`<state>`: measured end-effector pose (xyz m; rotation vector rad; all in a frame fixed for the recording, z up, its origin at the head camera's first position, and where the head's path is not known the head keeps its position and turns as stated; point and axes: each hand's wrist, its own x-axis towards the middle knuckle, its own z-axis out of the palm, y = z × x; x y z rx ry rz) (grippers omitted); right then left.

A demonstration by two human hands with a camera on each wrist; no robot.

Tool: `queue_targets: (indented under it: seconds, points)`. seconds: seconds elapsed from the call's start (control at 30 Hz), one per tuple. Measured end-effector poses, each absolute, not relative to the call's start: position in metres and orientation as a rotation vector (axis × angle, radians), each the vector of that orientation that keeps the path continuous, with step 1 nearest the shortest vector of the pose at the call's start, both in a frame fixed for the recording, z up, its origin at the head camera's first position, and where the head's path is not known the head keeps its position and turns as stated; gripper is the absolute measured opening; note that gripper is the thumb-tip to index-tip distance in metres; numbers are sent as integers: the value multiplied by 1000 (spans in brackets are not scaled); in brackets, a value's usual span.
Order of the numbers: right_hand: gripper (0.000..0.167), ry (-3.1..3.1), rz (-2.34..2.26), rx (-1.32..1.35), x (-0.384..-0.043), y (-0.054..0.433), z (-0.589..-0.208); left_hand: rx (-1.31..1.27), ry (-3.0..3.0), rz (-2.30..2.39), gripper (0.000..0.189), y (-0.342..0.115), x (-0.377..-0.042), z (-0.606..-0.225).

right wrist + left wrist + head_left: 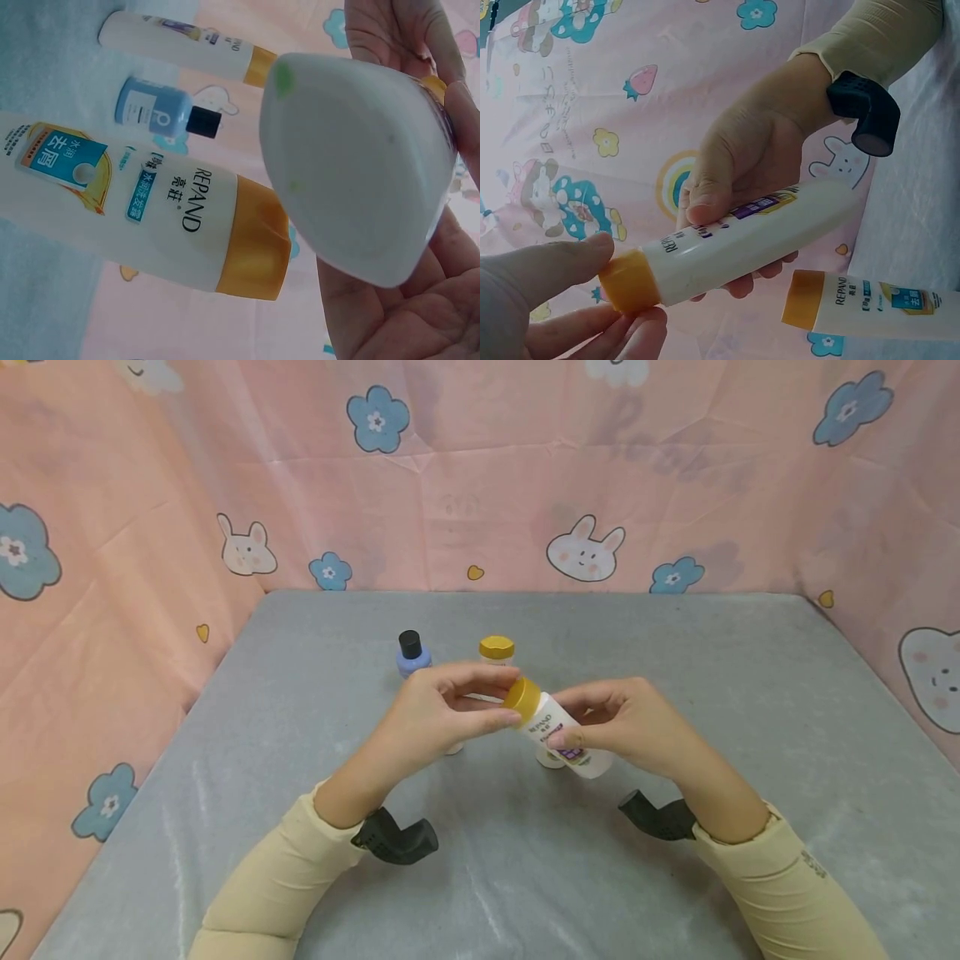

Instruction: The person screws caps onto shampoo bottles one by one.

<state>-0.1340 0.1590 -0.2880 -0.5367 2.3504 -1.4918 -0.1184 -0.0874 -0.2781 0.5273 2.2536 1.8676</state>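
A white shampoo bottle with a gold cap and purple label is held tilted above the table, its cap toward the upper left. My left hand pinches the gold cap between thumb and fingers. My right hand grips the bottle's body, thumb on the label side and fingers behind. In the right wrist view the bottle's smooth white base faces the camera. Close by stands another white bottle with a gold cap and teal label.
Beyond the hands stand a blue bottle with a black cap and a gold-capped bottle, both partly hidden by my left hand. Grey cloth covers the table. A pink printed curtain hangs behind it.
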Motion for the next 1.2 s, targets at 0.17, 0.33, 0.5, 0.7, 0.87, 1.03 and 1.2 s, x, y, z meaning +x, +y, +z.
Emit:
queue_targets:
  seconds: [0.17, 0.33, 0.5, 0.7, 0.87, 1.03, 1.2]
  points:
    - [38, 2334, -1495, -582, -133, 158, -288, 523, 2292, 1817, 37, -87, -119, -280]
    - [38, 2329, -1498, -607, -132, 158, -287, 548, 2290, 1821, 37, -86, -118, -280]
    - [38, 2318, -1503, -602, -133, 158, -286, 584, 2275, 1837, 37, -86, -117, -279]
    - [38, 2301, -1512, -609, -132, 159, -286, 657, 2268, 1842, 37, -86, -119, -281]
    - [38, 2292, -1510, -615, -132, 159, -286, 722, 2264, 1840, 36, -87, -118, -282]
    - [38, 2282, -1518, -627, -133, 160, -287, 782, 2272, 1829, 35, -88, -118, -283]
    - [38, 2259, -1544, -624, -133, 161, -288, 803, 2303, 1774, 42, -89, -119, -281]
